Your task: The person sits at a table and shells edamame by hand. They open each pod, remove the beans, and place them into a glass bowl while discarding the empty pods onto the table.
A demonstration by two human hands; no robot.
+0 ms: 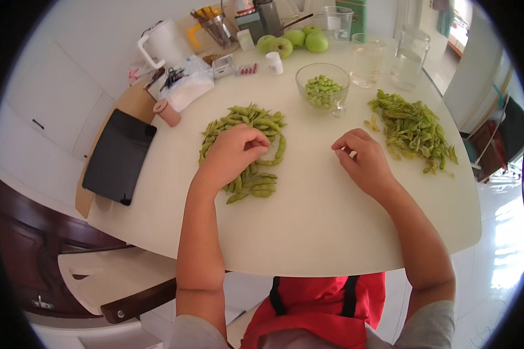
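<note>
My left hand point(233, 152) hovers over a pile of green soybean pods point(255, 115), its fingers loosely curled and its thumb apart from the index finger. Nothing shows in it, and it hides part of the pile. My right hand point(362, 159) is over the bare tabletop to the right, thumb and index fingertips close together. Whether something small is between them cannot be made out. Farther back, a clear glass bowl point(303, 85) with a handle contains shelled green soybeans point(323, 89). A heap of emptied pods point(415, 126) lies beyond my right hand.
On the pale table point(314, 227), a black tablet point(120, 157) and a pink cylindrical container point(167, 112) are at left. Behind stand a white kettle point(168, 43), green apples point(294, 39), a white bottle point(274, 63), a glass pitcher point(367, 61) and a glass jar point(409, 61).
</note>
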